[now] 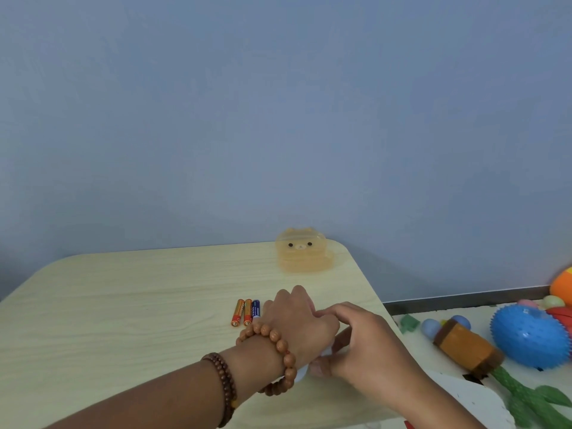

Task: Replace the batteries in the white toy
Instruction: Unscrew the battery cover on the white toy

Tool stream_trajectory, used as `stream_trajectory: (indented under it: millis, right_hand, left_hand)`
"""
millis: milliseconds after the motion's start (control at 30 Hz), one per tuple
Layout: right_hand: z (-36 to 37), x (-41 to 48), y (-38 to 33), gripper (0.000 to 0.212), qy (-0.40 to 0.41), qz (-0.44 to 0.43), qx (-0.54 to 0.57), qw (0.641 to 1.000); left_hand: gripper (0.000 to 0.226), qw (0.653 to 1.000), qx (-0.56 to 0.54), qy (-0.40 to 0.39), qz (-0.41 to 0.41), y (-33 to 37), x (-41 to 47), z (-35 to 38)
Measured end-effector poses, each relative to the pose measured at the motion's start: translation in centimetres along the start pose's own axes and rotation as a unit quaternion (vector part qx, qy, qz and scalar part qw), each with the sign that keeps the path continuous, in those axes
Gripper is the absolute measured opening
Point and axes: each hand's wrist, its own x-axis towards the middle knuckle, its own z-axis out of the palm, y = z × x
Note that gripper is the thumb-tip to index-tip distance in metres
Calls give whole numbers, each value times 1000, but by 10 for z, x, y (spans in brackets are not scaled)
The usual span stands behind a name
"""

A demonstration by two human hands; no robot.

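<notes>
White toy on bench, just right of batteries and nearer; mostly hidden under both hands, only pale slivers showing; left hand laid over toy from above, fingers curled down round far side; beaded bracelets on wrist; right hand right of batteries, touching left hand, thumb pinching toy's near edge, fingers bent over top; three batteries side by side, two orange, one blue; orange bear-shaped box beyond batteries at bench's far edge; spiky blue ball far right of batteries, off bench.
</notes>
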Motion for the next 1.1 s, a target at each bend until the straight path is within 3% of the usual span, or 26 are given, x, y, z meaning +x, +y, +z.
stream_trajectory:
  millis: [233,367,533,800,967,1100]
  right_hand:
    - [-1,1,8,51,-1,-5,8,1000]
    - [-2,1,11,55,6,-1,8,1000]
    - [-2,1,13,58,4,4,8,1000]
    - [-4,-1,14,59,-7,1,2,1000]
    - [-5,-2,12,57,-4,-2,2,1000]
    - [-4,-3,13,61,1,2,14,1000]
  left_hand:
    - [20,997,-22,24,75,-9,-5,0]
    - [40,991,-2,12,136,-17,-9,0]
    - [44,984,21,25,177,-25,-7,-2]
    - [54,934,138,126,305,-36,-7,-5]
    - [56,929,112,161,314,-33,-9,-13]
    - [53,938,112,206,255,-29,-3,-37]
